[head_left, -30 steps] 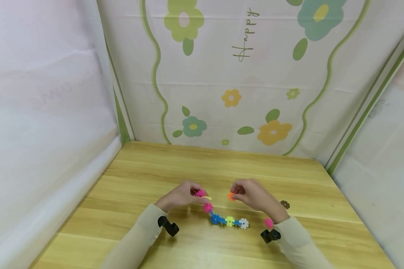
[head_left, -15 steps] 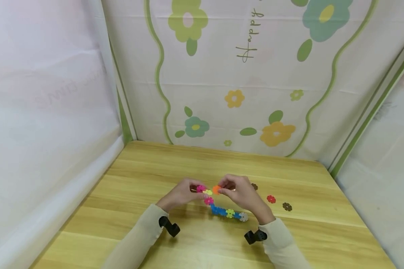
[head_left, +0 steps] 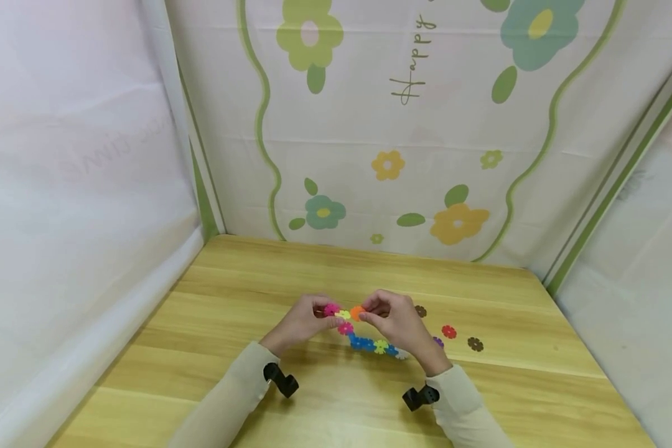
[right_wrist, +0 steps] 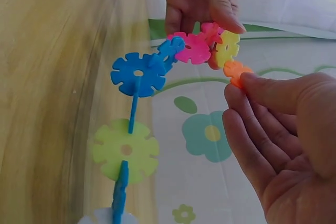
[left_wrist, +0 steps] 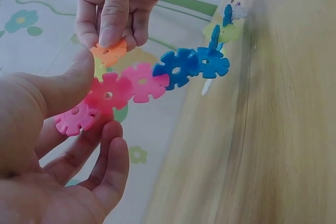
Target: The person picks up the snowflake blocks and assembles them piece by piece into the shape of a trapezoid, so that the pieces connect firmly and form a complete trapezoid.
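My left hand (head_left: 305, 320) pinches the pink end of a chain of interlocking plastic discs. In the left wrist view its thumb and fingers are on a pink disc (left_wrist: 107, 95). Between thumb and fingers, my right hand (head_left: 394, 320) pinches an orange disc (right_wrist: 236, 72). That disc's edge meets a yellow disc (right_wrist: 228, 46) beside the pink ones. From there the chain runs through blue discs (right_wrist: 137, 74) and a yellow-green disc (right_wrist: 113, 150) to a white disc (right_wrist: 102, 216). In the head view my right hand partly overlaps that far end.
On the wooden table (head_left: 246, 267), loose discs lie right of my right hand: brown (head_left: 475, 344), red (head_left: 449, 331), purple (head_left: 438, 342) and another brown one (head_left: 420, 311). Fabric walls (head_left: 341, 124) with printed flowers enclose the table's back and sides.
My right hand has moved left with the orange disc, from apart from the chain up to the yellow disc. The chain has risen slightly; loose discs have come into view behind the right arm.
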The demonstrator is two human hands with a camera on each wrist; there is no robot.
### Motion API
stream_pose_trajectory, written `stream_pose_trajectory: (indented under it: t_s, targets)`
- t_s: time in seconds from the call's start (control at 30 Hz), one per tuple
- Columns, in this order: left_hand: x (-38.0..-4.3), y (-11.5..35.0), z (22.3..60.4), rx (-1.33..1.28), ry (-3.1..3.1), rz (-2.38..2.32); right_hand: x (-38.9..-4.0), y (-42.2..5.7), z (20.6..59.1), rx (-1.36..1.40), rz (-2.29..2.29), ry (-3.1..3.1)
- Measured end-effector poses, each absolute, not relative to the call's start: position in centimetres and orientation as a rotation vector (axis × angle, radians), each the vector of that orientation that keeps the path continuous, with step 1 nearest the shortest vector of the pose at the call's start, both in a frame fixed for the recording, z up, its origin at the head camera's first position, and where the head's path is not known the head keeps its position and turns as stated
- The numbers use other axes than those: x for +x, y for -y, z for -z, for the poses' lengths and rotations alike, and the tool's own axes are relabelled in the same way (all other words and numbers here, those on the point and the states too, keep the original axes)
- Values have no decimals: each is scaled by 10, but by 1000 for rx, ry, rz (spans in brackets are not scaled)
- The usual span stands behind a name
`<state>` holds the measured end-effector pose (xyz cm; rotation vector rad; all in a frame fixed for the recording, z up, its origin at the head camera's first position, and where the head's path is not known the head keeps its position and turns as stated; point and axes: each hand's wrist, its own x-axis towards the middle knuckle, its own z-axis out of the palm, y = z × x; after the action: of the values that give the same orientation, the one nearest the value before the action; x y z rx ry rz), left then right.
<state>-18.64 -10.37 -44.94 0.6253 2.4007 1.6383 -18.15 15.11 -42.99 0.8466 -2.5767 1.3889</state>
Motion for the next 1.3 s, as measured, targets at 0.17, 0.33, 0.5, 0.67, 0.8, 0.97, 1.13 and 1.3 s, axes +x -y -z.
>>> stream_pose_trajectory:
  t_s: [0.17, 0.33, 0.5, 0.67, 0.8, 0.97, 1.13, 1.3]
  targets:
    - [-187, 103, 450, 627, -2418, -1658, -182, -150, 432, 801, -1433, 2569]
    - [-187, 102, 451, 626, -2440, -1663, -181, -149, 433, 768, -1441, 2573]
    - [-186, 100, 451, 638, -2442, -1685, -179, -149, 433, 757, -1462, 2574]
    - [-183, 97, 448, 621, -2455, -1703, -178, -146, 434, 752, -1493, 2533]
    - [-181, 94, 447, 608, -2479, -1715, -176, -143, 436, 711, -1526, 2514]
    - [-179, 92, 446, 571, -2479, -1743, -175, -138, 438, 658, -1574, 2492]
    - [-178, 93, 446, 553, -2488, -1744, -173, -132, 442, 585, -1652, 2447]
    - [-175, 92, 445, 509, -2484, -1769, -170, -124, 446, 454, -1748, 2384]
